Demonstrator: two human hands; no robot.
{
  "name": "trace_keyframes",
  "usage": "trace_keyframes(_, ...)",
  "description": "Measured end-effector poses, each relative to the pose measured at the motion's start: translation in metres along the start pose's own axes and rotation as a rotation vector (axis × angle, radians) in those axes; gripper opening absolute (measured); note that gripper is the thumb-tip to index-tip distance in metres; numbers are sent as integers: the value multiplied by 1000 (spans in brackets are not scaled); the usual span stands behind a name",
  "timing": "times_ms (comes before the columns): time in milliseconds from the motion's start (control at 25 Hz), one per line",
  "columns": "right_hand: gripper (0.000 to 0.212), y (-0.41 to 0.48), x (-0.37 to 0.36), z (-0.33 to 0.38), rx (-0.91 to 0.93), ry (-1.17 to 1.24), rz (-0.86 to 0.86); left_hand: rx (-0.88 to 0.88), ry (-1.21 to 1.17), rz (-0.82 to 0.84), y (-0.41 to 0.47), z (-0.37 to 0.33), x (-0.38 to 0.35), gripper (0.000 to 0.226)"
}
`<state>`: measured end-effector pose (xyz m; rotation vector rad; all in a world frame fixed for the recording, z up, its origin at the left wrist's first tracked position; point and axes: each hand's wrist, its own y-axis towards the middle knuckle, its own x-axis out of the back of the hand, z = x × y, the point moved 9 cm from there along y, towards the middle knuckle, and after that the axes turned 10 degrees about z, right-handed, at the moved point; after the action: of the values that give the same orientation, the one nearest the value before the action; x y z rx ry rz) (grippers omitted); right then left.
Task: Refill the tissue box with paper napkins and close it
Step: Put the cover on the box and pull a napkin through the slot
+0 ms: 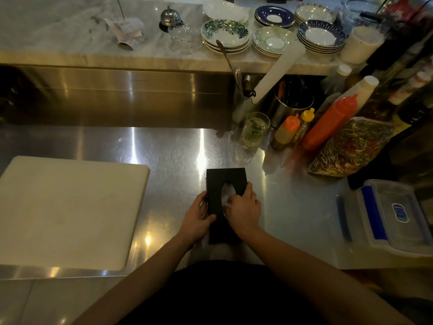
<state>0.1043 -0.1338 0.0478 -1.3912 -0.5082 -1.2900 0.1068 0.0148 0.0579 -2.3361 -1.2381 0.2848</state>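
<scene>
A black tissue box [225,179] lies flat on the steel counter [168,151] close to the near edge, its oval opening facing up. White paper napkin [227,192] shows through that opening. My left hand [196,216] grips the box's left side, thumb on the top face. My right hand [243,207] rests over the box's right half, fingers curled at the opening on the napkin and thumb on the right edge. The near part of the box is hidden under my hands.
A white cutting board [68,209] lies to the left. A lidded plastic container [393,216] sits at the right. Sauce bottles [328,123], a glass [254,130], a utensil holder [290,109] and a bag [351,146] crowd the back right. Stacked plates [225,36] stand on the marble shelf.
</scene>
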Motion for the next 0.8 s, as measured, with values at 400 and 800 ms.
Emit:
trace_keyframes(400, 22, 3, 3, 3, 20, 112, -25, -8, -14, 35, 1, 3, -1, 70)
trace_keyframes(800, 3, -24, 32, -15, 176, 735, -169, -17, -82, 31, 5, 9, 2, 72)
